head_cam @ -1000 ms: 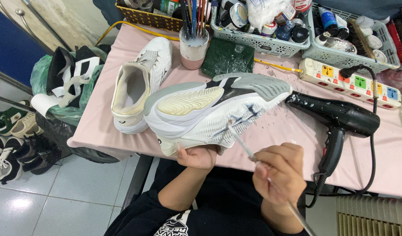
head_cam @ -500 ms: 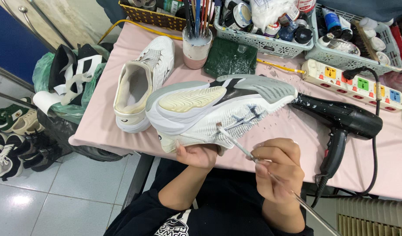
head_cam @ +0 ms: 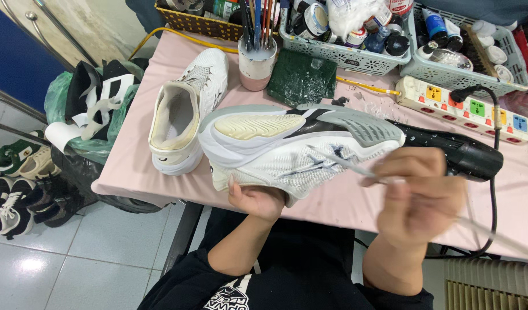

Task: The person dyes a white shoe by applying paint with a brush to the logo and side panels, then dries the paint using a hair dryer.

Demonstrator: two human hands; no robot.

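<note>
We see a white mesh sneaker (head_cam: 287,146) with grey and black sole, tipped on its side, sole facing up and away, held above the table's near edge. A thin pale brush (head_cam: 356,168), blurred, lies slanted, its tip on the mesh upper near the sneaker's toe end.

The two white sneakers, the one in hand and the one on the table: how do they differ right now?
The held sneaker is gripped from below by the left hand and turned sole-up, showing grey and cream tread; the sneaker on the table rests on its sole, opening upward. The right hand, blurred, puts a thin brush to the held sneaker's mesh; nothing touches the sneaker on the table. Both are white mesh and look like a pair.
</note>
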